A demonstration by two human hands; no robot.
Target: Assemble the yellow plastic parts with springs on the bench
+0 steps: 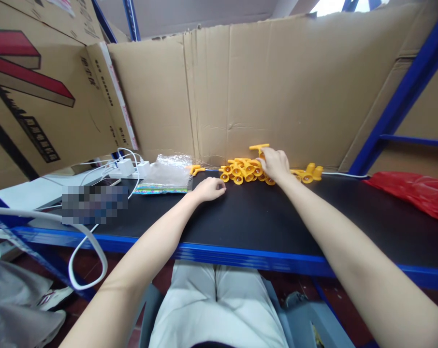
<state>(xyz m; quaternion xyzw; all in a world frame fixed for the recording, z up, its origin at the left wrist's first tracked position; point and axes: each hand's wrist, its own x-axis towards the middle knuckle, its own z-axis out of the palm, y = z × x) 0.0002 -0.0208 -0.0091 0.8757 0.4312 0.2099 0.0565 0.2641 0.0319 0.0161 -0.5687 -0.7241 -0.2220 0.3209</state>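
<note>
My right hand (276, 164) is closed around a yellow T-handled plastic piece (258, 146), raised just above a heap of similar pieces. The heap of yellow pieces (240, 169) lies at the back of the black tabletop; their round cup ends face me and show a small metal spot inside. To the left of the heap, my left hand (209, 189) rests on the tabletop, its fingers loosely bent and nothing visible in them. Beyond that hand, a few yellow pieces (196, 169) lie beside a clear plastic bag (168, 174).
More yellow pieces (309, 173) lie right of the heap. A red plastic bag (415, 191) is at the far right. White chargers (123, 167) and cables stand at left. A cardboard wall (277, 92) closes the back; a blue rail (240, 257) edges the front. Another person's legs (16, 299) show lower left.
</note>
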